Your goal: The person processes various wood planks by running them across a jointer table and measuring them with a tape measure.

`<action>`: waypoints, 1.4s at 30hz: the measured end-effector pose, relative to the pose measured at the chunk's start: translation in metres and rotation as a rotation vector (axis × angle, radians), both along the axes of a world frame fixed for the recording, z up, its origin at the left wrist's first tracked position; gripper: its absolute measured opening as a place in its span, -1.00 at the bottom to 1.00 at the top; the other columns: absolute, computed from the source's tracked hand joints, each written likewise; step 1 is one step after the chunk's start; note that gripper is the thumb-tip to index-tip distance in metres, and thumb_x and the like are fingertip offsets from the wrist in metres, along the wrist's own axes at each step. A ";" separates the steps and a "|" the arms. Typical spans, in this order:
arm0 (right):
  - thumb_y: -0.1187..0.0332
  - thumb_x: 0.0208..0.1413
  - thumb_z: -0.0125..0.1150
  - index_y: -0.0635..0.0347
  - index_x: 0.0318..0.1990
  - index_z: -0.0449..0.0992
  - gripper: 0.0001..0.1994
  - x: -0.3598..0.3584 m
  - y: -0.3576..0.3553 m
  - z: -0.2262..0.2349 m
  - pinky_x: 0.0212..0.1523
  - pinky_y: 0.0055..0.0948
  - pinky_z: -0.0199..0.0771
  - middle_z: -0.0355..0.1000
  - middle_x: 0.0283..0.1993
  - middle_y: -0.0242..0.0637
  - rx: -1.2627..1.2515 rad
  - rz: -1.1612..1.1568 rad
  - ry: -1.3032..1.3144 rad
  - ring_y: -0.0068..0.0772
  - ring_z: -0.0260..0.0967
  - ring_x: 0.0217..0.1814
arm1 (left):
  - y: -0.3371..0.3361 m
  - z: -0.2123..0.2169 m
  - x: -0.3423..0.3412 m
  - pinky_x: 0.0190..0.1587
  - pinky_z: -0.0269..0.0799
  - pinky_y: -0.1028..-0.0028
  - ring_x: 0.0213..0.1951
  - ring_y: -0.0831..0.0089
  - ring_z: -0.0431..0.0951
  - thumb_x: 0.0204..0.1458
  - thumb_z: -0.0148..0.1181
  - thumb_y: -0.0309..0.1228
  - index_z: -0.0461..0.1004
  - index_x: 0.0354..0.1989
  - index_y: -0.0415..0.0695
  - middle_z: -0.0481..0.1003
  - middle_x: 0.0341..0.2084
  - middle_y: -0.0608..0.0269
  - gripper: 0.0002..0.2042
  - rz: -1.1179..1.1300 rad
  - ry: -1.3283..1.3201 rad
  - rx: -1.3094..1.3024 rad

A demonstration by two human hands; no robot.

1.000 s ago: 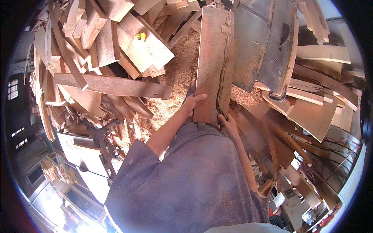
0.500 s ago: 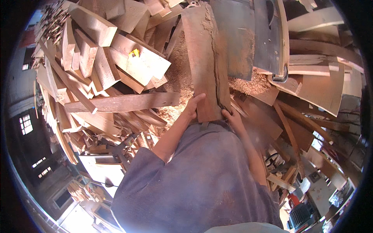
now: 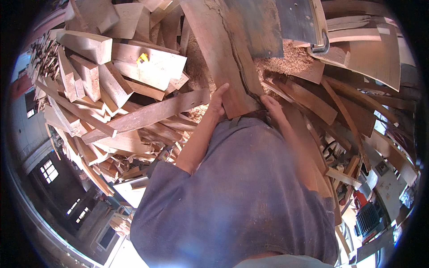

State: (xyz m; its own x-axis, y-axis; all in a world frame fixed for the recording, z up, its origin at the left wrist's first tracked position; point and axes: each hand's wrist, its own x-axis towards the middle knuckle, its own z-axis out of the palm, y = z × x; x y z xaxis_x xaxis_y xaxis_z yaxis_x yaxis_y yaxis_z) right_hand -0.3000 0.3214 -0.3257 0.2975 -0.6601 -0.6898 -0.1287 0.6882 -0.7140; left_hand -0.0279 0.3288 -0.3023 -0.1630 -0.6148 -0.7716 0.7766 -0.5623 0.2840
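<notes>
A long wooden board stretches away from my waist, with a dark ragged split along its right side. My left hand grips the left edge near the close end, thumb on top. On the right edge of that same end, my right hand is closed round the board. Fingers under the board are hidden. The board's far end runs out of view at the top, beside a dark flat metal surface.
Heaped timber offcuts fill the left, with a small yellow object on one block. Sawdust lies around the metal surface. More planks lean at the right, near a dark finned motor.
The board's far end has swung left in view, and its near end sits higher in the picture. Both hands keep their hold. The surroundings have shifted with the head's movement.
</notes>
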 end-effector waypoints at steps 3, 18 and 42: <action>-0.02 0.38 0.15 0.33 0.14 0.56 -0.48 0.008 0.002 0.013 0.13 -0.40 0.39 0.52 0.05 -0.33 0.026 -0.067 -0.017 -0.45 0.39 0.08 | 0.000 0.002 0.001 0.19 0.52 0.10 0.03 0.14 0.59 0.05 0.44 -0.14 0.46 0.15 -0.17 0.59 -0.05 0.10 -0.45 0.015 -0.026 -0.043; 0.13 0.41 0.10 0.28 0.17 0.59 -0.58 -0.013 0.002 0.034 0.06 -0.38 0.49 0.58 0.02 -0.33 0.142 -0.113 -0.327 -0.47 0.49 0.01 | -0.003 0.051 0.009 0.14 0.56 0.15 -0.01 0.16 0.62 0.10 0.40 -0.21 0.47 0.16 -0.17 0.60 -0.01 0.10 -0.50 0.042 -0.061 0.024; 0.39 0.03 0.44 0.38 -0.13 0.70 -0.72 0.029 -0.056 0.179 -0.08 -0.51 0.51 0.66 -0.25 -0.33 -0.097 0.228 -0.406 -0.58 0.54 -0.18 | -0.012 0.127 0.048 0.31 0.41 -0.05 0.23 -0.03 0.49 0.15 0.28 0.06 0.24 0.41 -0.21 0.46 0.23 -0.08 -0.22 -0.024 0.003 -0.036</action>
State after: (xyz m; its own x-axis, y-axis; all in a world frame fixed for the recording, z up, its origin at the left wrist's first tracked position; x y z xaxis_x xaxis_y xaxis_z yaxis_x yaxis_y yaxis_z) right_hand -0.2709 0.2656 -0.1471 0.6748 -0.6026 -0.4260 0.0341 0.6021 -0.7977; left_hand 0.0196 0.3173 -0.1751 -0.1804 -0.6382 -0.7485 0.7637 -0.5704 0.3023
